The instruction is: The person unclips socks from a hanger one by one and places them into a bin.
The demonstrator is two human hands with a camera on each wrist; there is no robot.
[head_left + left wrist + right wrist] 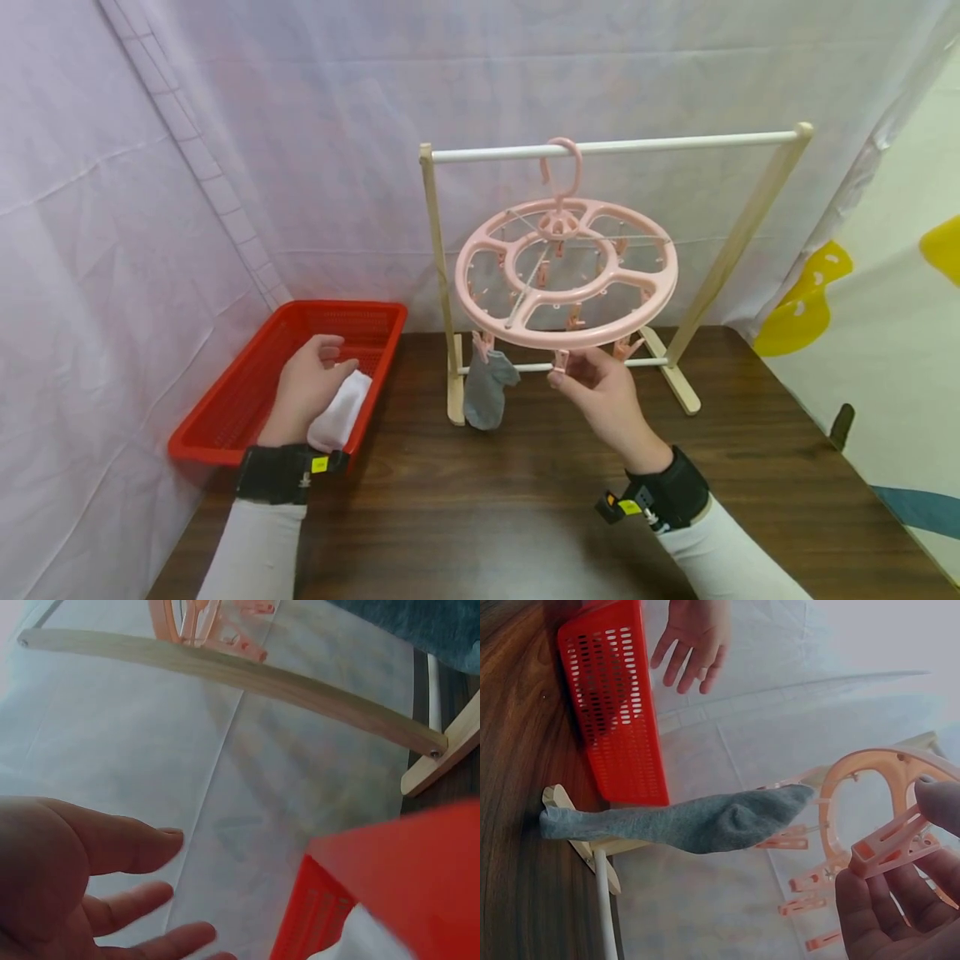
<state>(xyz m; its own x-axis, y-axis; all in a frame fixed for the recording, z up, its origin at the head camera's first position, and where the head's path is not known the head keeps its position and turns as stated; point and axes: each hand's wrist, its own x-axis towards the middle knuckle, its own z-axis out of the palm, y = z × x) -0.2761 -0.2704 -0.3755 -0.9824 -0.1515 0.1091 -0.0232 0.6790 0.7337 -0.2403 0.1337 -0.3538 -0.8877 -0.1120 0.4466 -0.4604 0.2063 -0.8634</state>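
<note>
My right hand (pixel 603 400) pinches a pink clothespin (pixel 560 361) at the near rim of a round pink drying hanger (pixel 566 338). In the right wrist view the thumb and fingers sit on either side of this clothespin (pixel 885 846), and no cloth shows between its tips. Left of that hand, a grey sock (pixel 487 393) hangs from another clip. My left hand (pixel 303 387) is over a red basket (pixel 341 308), with its fingers loosely spread and nothing in them. Beside it in the basket lies a white cloth item (pixel 347 412), partly hidden by the hand.
The hanger hooks over the white top bar (pixel 675 143) of a wooden stand, whose feet (pixel 675 375) rest on the dark wooden table (pixel 465 517). Several more pink clips dangle under the rings. White sheeting (pixel 337 167) closes off the back and left side.
</note>
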